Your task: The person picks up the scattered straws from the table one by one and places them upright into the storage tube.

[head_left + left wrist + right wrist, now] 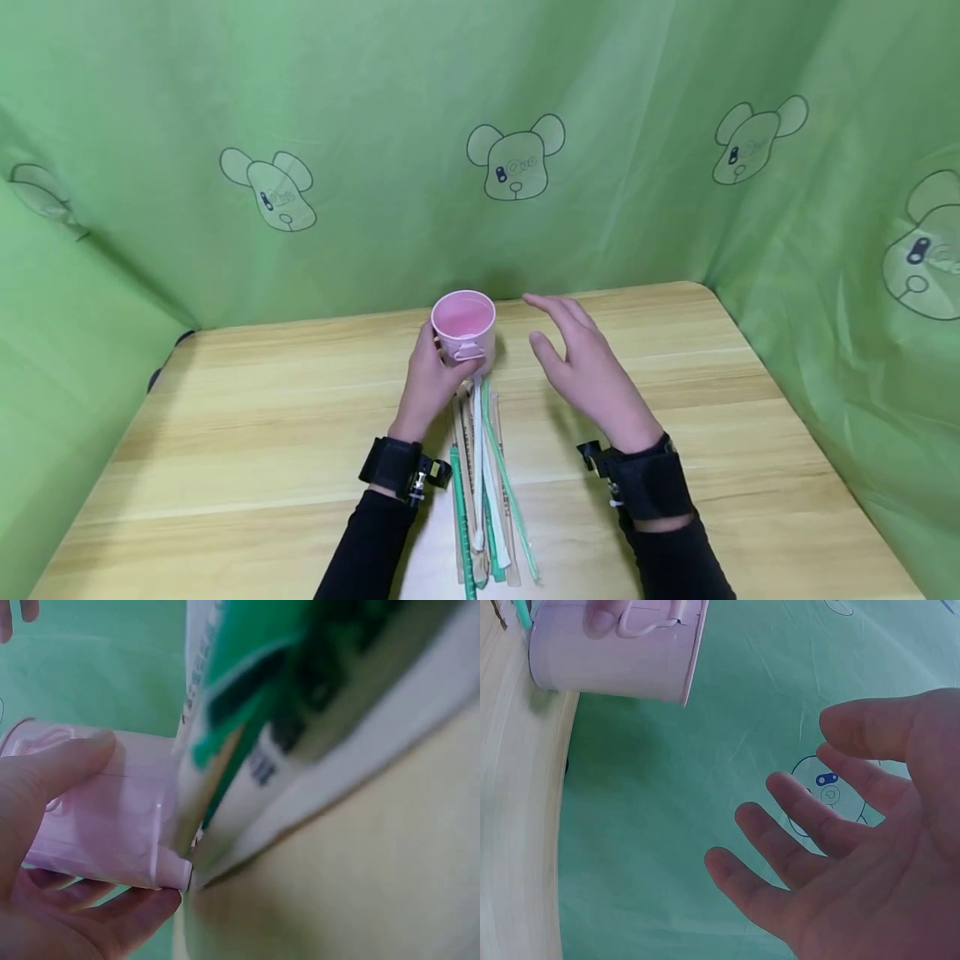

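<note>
Left hand [429,379] grips the pink cup [483,343] from its left side. My thumb [71,766] lies across the near wall, by the small wire-like handle [470,352]; my other fingers curl round the opposite side, their tips close to the base.

Cup position: toward the far edge of the wooden table [300,417], roughly centred, upright, mouth facing up. Whether its base rests on the wood or sits slightly above it, I cannot tell.

Right hand [592,379]: raised over the table to the right of the cup, near but apart from it. Fingers spread, thumb held away from them, palm turned toward the cup.

Straws [480,483]: a loose bundle on the table between my forearms, far ends just at the cup's base; contact there is unclear. Mixed white, tan and green, several in printed paper sleeves. One thin green straw [513,496] slants out along the right side.

Both wrists carry black camera straps [654,483] over dark cuffs. Behind the table: green cloth [390,242] printed with outlined animal heads.
</note>
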{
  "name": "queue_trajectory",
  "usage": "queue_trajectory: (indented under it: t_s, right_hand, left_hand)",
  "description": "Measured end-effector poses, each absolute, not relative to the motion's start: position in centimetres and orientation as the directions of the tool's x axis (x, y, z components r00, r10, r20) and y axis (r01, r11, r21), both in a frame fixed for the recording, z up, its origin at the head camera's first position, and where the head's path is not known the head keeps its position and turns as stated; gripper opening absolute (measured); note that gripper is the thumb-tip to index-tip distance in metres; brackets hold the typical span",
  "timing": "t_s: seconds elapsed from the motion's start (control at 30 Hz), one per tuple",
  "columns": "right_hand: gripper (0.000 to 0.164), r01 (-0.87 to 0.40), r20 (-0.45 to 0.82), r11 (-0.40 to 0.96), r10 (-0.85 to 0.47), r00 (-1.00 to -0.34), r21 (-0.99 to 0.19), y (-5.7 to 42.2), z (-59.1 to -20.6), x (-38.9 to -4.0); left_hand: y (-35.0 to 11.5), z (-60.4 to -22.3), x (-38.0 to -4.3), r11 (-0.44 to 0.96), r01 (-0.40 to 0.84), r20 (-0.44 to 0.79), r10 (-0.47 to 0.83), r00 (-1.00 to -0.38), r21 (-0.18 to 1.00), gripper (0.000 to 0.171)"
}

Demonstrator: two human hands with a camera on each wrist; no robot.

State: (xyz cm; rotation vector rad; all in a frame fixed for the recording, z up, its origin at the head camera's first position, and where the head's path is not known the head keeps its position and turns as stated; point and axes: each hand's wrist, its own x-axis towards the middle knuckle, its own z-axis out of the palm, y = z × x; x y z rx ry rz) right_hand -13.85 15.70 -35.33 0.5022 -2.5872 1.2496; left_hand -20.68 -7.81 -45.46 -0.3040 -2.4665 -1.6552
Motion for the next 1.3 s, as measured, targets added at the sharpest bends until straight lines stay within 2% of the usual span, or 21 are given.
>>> queue_trajectory:
  t_s: [0.37,1.1,1.3]
  right_hand:
    - [0.049,-0.362,0.278,0.574,-0.232,-0.932,-0.735,15.3,-35.9,-14.0]
    - [0.048,-0.302,0.167,0.593,-0.272,-0.948,-0.747,15.2,-38.4,-14.4]
    - [0.048,-0.273,0.114,0.619,-0.284,-0.952,-0.736,15.2,-40.3,-13.9]
  left_hand:
    - [-7.9,-46.1,-19.9,0.282,0.275,0.25,0.122,-0.96,0.919,0.1]
    - [-7.7,-45.7,-15.9,0.318,0.304,0.258,0.178,-0.95,0.898,0.101]
    - [-7.8,-45.5,-15.3,0.342,0.309,0.256,0.193,-0.947,0.887,0.109]
